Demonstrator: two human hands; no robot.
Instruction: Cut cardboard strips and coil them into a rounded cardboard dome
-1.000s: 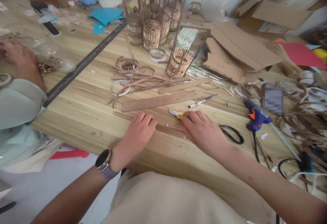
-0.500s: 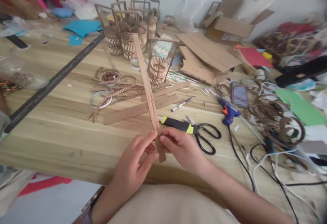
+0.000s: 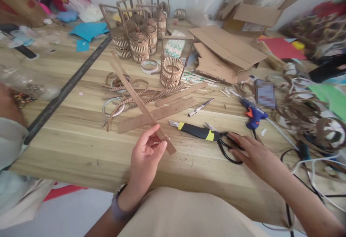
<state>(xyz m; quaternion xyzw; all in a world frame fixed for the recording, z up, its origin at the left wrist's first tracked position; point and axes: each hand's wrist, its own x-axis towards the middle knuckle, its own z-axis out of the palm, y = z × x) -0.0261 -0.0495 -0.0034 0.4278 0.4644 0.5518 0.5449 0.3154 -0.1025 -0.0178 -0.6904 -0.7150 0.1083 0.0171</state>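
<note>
My left hand (image 3: 147, 154) pinches a long, thin brown cardboard strip (image 3: 139, 101) near its lower end. The strip slants up and away to the left above the table. Over at the right, my right hand (image 3: 254, 152) has its fingers closed around the black handle loops of the scissors (image 3: 223, 154), which lie on the table. A yellow-and-black utility knife (image 3: 196, 131), blade out, lies across the scissors and hides most of their blades. Two more flat brown strips (image 3: 159, 114) rest beyond the left hand, near a pen (image 3: 200, 107).
Small lidded stick baskets (image 3: 139, 44) with tall handles stand at the back, an unlidded basket (image 3: 172, 73) nearer. A blue glue gun (image 3: 254, 116), cords and coiled strips (image 3: 321, 128) crowd the right. Cardboard sheets (image 3: 229, 47) lie behind. Another person's arm (image 3: 10, 110) is at left.
My right hand has let go of the strip and moved right onto the scissors' handles. The strip, held by the left hand alone, now tilts further left.
</note>
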